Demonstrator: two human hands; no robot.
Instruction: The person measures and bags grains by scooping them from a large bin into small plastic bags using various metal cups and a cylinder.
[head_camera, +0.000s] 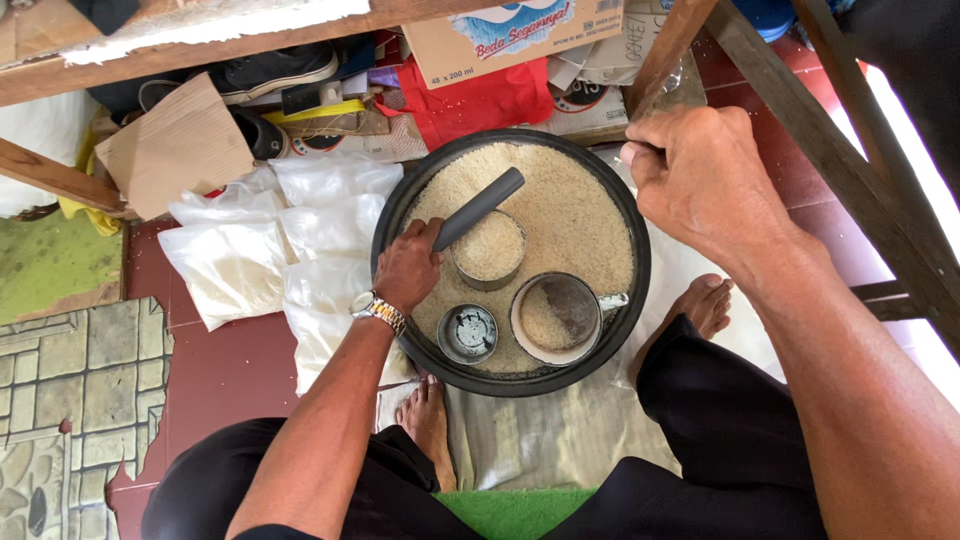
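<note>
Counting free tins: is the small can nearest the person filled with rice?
No: the small can sits in the rice with its dark bottom showing.

Left hand (408, 266) gripping dark stick (478, 209), rice-filled tin (488, 249), black basin (400, 205)

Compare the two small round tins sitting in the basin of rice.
The tin under the dark stick is heaped level with rice, while the small tin near the basin's rim shows a dark bottom with almost no rice. The full tin is wider; the small one is narrower. The left hand rests beside the full tin; the small one stands untouched. Both are round, metal and upright.
</note>
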